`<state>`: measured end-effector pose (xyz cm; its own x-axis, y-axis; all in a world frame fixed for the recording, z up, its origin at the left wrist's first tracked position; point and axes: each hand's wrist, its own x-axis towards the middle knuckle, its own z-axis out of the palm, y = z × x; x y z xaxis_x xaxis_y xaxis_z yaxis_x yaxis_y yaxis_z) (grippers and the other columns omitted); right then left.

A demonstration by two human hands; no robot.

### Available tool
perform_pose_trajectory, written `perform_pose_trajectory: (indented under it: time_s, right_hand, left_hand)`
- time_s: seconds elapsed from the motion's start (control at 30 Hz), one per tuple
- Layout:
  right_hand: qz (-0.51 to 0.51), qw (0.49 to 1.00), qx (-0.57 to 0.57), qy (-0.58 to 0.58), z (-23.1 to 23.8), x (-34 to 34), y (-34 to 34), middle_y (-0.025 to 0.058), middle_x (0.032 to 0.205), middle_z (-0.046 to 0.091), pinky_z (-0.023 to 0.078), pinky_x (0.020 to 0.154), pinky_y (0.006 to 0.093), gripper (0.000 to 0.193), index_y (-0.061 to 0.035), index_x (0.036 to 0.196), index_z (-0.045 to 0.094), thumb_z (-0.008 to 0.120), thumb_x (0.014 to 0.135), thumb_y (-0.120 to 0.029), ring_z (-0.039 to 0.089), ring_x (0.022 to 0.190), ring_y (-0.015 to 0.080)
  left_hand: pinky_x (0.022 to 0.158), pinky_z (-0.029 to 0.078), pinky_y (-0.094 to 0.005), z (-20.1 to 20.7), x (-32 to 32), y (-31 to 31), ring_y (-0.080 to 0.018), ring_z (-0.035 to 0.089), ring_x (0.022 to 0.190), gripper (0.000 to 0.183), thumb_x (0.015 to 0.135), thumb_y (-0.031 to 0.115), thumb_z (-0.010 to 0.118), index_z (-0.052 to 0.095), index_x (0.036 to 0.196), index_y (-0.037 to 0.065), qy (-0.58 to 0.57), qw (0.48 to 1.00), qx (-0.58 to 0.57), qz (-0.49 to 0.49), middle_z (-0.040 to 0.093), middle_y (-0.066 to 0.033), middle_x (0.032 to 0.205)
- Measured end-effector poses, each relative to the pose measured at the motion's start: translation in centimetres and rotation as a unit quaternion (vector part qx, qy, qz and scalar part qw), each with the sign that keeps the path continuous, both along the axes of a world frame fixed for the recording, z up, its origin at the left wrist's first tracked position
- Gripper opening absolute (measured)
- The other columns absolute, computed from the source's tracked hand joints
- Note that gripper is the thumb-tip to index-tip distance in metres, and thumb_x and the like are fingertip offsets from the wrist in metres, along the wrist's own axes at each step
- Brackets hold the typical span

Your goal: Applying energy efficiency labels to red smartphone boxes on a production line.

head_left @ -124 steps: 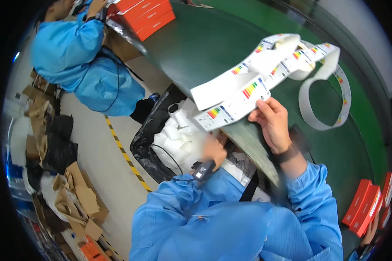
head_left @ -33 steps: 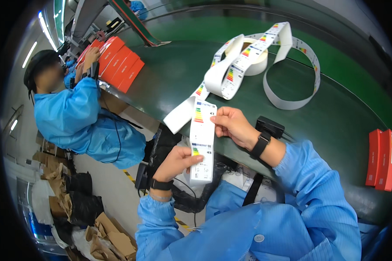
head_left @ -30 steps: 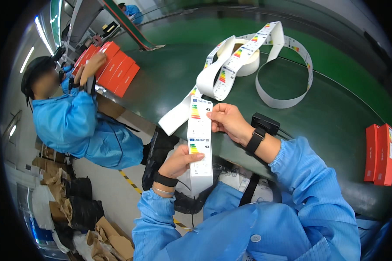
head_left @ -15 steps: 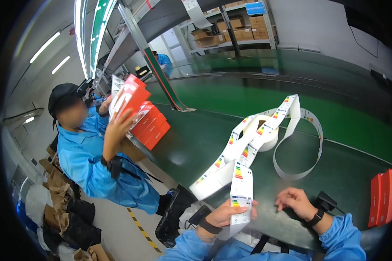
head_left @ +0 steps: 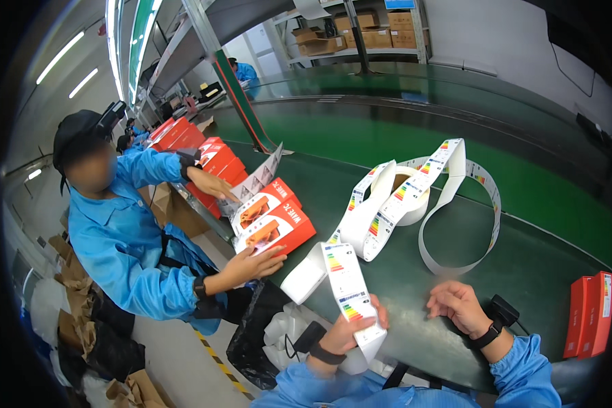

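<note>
The left hand (head_left: 347, 333) is closed on a strip of printed labels (head_left: 347, 275), thumb laid over the printed face and fingers behind it. The gripped end stands at the workbench's (head_left: 530, 255) near edge, its tail hanging below the hand. The right hand (head_left: 459, 306) is half open, fingers loosely curled, with nothing seen in its hold; it is to the right along the same edge, and contact with the surface cannot be determined. A small black device (head_left: 503, 309) sits just beside the right wrist.

Beyond the hands, the strip lies in upright folds around a label roll (head_left: 415, 204), which rests toward the far edge. A wide loop (head_left: 489, 258) of strip stands on its edge to the right of the roll. Two red boxes (head_left: 588, 316) stand side by side at the right end.

At the left, a co-worker (head_left: 136, 224) has one hand against red-and-white boxes (head_left: 275, 221) at the near edge. Below that edge, crumpled white material (head_left: 282, 330) fills a black-lined container (head_left: 248, 340).
</note>
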<state>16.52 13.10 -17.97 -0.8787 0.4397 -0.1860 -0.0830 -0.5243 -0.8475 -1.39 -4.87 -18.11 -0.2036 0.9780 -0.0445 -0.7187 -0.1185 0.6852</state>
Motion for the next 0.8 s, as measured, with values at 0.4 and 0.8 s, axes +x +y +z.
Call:
perform_pose_trajectory:
  time_s: [0.4,0.8]
  right_hand:
    - [0.065,0.938,0.282,0.189,8.2,-13.7,-3.2,0.0129,0.121,0.048,0.042,0.086,0.0277,0.046,-0.0006,0.128,0.037,0.053,0.088,-0.016,0.048,0.107,0.0148]
    - [0.025,0.917,0.386,-0.095,3.0,-38.9,-1.2,0.027,0.137,0.023,0.023,0.105,0.0353,0.075,0.0073,0.133,0.022,0.047,0.082,-0.042,0.023,0.129,0.035]
  left_hand:
    - [0.071,0.039,-0.0335,4.9,-7.3,-8.3,-0.0162,0.045,0.068,0.027,0.088,0.016,0.043,0.039,0.111,0.003,0.091,0.803,0.121,0.577,0.045,-0.0075,0.074]
    - [0.072,0.038,-0.0247,-0.6,-25.7,-7.1,-0.0116,0.048,0.081,0.017,0.083,0.017,0.059,0.051,0.09,0.003,0.162,0.726,-0.124,0.657,0.051,-0.0032,0.086]
